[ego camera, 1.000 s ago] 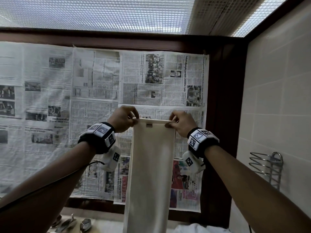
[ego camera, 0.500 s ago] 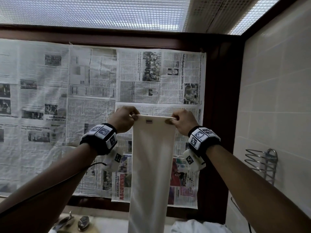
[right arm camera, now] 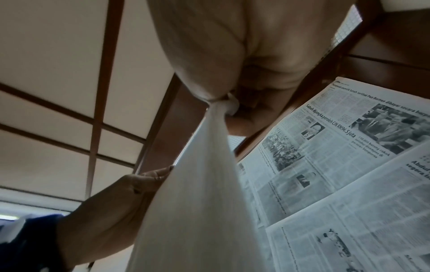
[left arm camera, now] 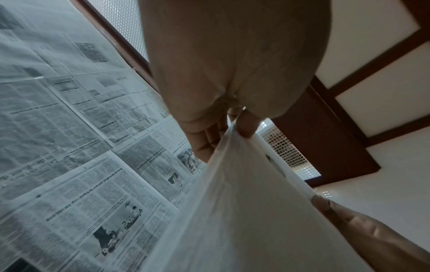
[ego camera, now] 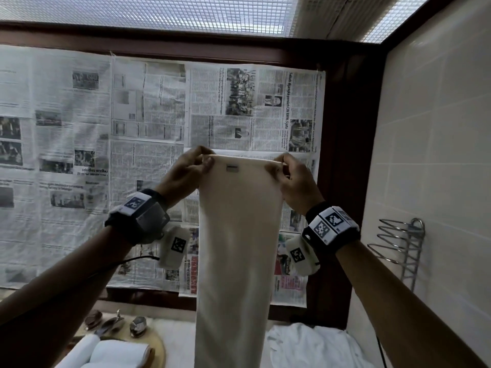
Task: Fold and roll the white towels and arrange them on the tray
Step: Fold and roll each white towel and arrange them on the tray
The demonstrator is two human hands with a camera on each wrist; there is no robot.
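Sheets of newspaper are being held across a window in a dark wooden frame. Light is being let in through a grid panel overhead. A wire rack is being carried by the pale tiled wall at right.

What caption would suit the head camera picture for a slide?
Both hands, left hand and right hand, pinch the top corners of a hanging white towel before a newspaper-covered wall.

The hanging towel blocks the bench's middle; rolled towels fill its left edge, crumpled cloth its right.
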